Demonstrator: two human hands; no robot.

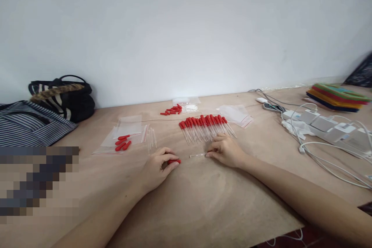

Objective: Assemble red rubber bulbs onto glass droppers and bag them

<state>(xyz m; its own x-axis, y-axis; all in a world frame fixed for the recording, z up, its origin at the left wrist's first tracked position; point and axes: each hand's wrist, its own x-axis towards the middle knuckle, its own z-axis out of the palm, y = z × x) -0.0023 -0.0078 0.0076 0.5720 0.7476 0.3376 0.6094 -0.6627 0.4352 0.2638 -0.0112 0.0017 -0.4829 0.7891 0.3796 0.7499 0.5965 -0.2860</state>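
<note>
My left hand (161, 166) is closed around a red rubber bulb (174, 161), whose end points right. Between thumb and fingers, my right hand (223, 151) pinches a clear glass dropper tube (198, 155) that lies level and points left. A small gap separates the bulb from the tube. Just beyond my right hand lies a row of droppers (203, 124) with red bulbs fitted. Left of my left hand, several loose red bulbs (123, 143) rest on a clear zip bag (106, 143), beside several bare glass tubes (151, 138).
More red bulbs (172, 110) and a bag of tubes (190, 107) lie near the wall. An empty bag (235, 114) sits behind the droppers. White chargers and a power strip (331, 128) with cables occupy the right. Bags (64, 97) stand at far left.
</note>
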